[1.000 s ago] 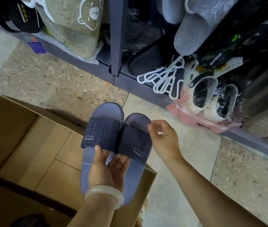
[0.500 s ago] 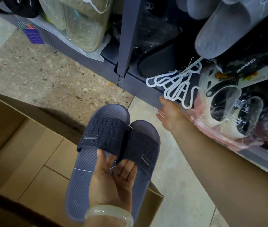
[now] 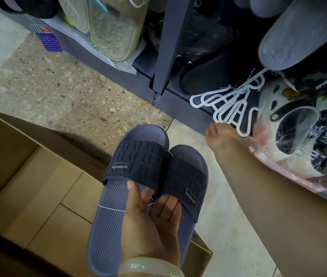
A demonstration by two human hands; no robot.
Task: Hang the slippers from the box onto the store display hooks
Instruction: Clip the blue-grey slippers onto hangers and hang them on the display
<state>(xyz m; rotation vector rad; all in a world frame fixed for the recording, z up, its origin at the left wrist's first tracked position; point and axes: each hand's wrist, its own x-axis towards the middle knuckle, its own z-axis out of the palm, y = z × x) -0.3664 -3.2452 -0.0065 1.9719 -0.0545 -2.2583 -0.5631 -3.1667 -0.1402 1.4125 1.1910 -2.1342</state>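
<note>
Reaching farther, the right hand (image 3: 219, 134) now touches the white hangers (image 3: 230, 104), fingers relaxed, while the left hand (image 3: 152, 218) grips the slippers (image 3: 148, 176), ready for hanging.

A speckled stone floor (image 3: 62, 92) with a pale tile (image 3: 222, 232) carries an open cardboard box (image 3: 38, 196) at the left. The grey base of a display rack (image 3: 180, 100) stands on it, and a pink bagged pair of slippers (image 3: 302, 156) rests at its foot.
</note>
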